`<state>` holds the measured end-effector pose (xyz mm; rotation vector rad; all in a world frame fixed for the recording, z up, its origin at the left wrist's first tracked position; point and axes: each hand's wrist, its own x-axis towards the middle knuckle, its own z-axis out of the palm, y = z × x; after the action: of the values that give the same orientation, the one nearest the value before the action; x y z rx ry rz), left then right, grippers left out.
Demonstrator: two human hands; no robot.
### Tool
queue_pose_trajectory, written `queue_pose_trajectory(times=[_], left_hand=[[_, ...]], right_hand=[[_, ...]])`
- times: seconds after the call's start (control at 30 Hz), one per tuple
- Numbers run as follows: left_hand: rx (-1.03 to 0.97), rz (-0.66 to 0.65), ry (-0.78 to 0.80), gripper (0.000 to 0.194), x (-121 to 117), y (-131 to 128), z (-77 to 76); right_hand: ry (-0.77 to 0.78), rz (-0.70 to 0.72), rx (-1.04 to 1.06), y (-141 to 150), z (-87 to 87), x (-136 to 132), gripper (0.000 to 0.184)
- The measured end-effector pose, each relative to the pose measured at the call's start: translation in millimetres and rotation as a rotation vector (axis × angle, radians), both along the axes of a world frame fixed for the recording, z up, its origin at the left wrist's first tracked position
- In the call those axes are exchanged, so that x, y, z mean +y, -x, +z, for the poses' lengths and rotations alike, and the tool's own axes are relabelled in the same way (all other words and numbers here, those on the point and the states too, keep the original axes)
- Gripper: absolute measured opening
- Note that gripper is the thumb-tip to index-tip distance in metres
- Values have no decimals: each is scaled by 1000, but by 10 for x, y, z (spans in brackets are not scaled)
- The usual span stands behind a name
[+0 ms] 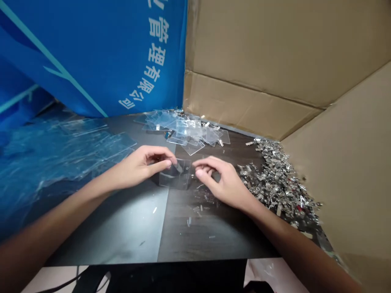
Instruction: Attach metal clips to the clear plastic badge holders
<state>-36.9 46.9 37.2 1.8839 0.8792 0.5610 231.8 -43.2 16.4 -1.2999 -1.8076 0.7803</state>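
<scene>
L hand (141,167) pinching clear sleeve (174,176), R hand (221,182) half-open touching edge, metal clips (276,183) right, sleeve pile (186,130) behind

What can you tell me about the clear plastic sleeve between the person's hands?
The clear plastic sleeve is a flat, rectangular, see-through pocket with a glossy surface, and the dark tabletop shows through it. A small round hole appears near its upper edge. The left hand pinches its upper left part, while the right hand's fingers touch its right edge.
</scene>
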Motion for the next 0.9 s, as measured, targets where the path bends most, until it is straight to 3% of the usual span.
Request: queue_pose_trajectory(times=[0.07,0.17,0.23,0.3,0.4,0.5,0.53,0.63,0.73,0.9], left_hand=[[-31,29,105,25,94,22,-13],[-298,270,266,25,220,-53,-73],[-509,455,305,45,297,-130,-92],[-565,552,293,75,369,-160,-73],[-219,567,69,88,471,-30,24],[270,518,-209,70,568,275,157],[514,453,-312,66,595,389,195],[833,366,-319,74,650,693,261],[952,304,-236,74,676,880,250],[998,278,-267,77,727,967,138]], right_hand=[[-42,-163,16,-55,-35,63,27],[-10,-319,60,-121,-133,166,30],[44,-361,86,-136,-194,214,30],[70,-389,69,-135,-221,232,29],[21,-449,-114,-151,-170,215,29],[5,-555,-534,-223,-57,193,32],[40,-595,-693,-255,-23,192,33],[216,-660,-1023,-350,40,201,36],[335,-622,-1098,-410,52,214,34],[328,-565,-1097,-453,51,200,31]])
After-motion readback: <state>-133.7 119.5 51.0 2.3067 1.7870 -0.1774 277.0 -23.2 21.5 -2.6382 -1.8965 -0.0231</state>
